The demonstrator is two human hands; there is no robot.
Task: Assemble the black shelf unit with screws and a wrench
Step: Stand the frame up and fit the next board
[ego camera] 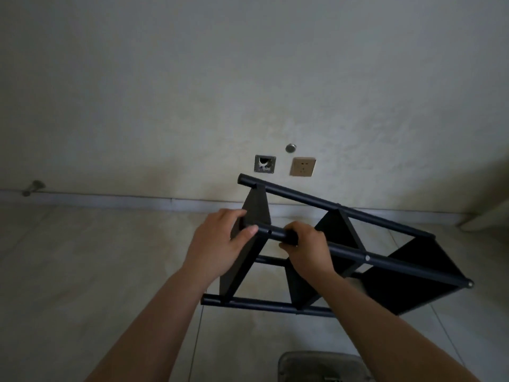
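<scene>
- Although the black shelf unit [344,252] already stands together as a frame, with its long tubes joined to three flat panels, the job looks to be in its late stage rather than finished.
- Silver screw heads show on the near tube to the right of the right hand [305,250], while a small hole [269,232] in that same tube, between the two hands, looks empty; at least that joint seems left to fasten.
- No wrench and no loose screws are visible.
- The unit is tipped on its side and held off the pale floor [96,271], in front of the wall.
- The left hand [220,241] holds the end panel [254,213], fingers curled over its edge and thumb lying along the tube.
- The right hand is wrapped around the near tube [385,261], just right of the hole.
- The parts are matt black, thin round tubes and plain boards, and look light.
</scene>
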